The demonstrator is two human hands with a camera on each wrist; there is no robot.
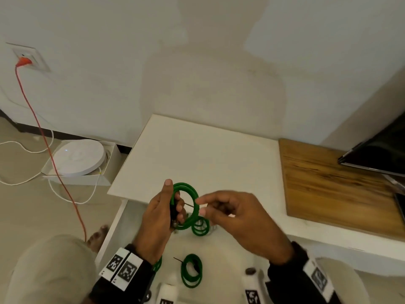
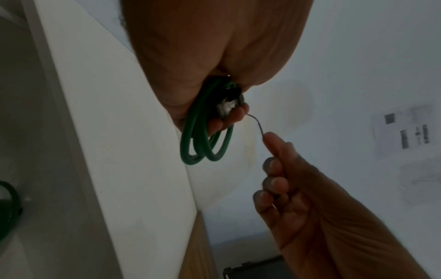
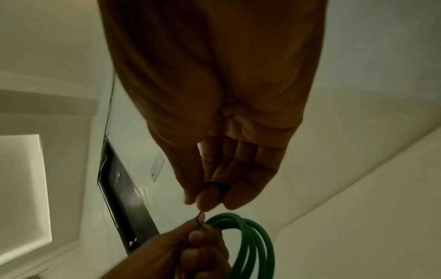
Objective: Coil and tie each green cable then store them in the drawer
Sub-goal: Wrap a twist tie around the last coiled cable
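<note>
My left hand (image 1: pixel 175 207) grips a coiled green cable (image 1: pixel 186 205) upright above the open white drawer (image 1: pixel 111 229). My right hand (image 1: pixel 201 207) pinches the end of a thin dark wire tie (image 1: pixel 189 204) that runs across the coil. In the left wrist view the tie (image 2: pixel 256 122) leads from the coil (image 2: pixel 203 143) to my right fingers (image 2: pixel 274 143). The right wrist view shows the coil (image 3: pixel 253 241) and the tie (image 3: pixel 199 217) between both hands. Two more green coils (image 1: pixel 199 227) (image 1: pixel 191 270) lie in the drawer; a third is partly hidden under my left wrist.
A white cabinet top (image 1: pixel 197 154) lies beyond the drawer, with a wooden board (image 1: pixel 328 189) and a dark screen (image 1: pixel 377 154) to the right. On the floor to the left are a round white device in a box (image 1: pixel 79 159) and an orange cable (image 1: pixel 43 132).
</note>
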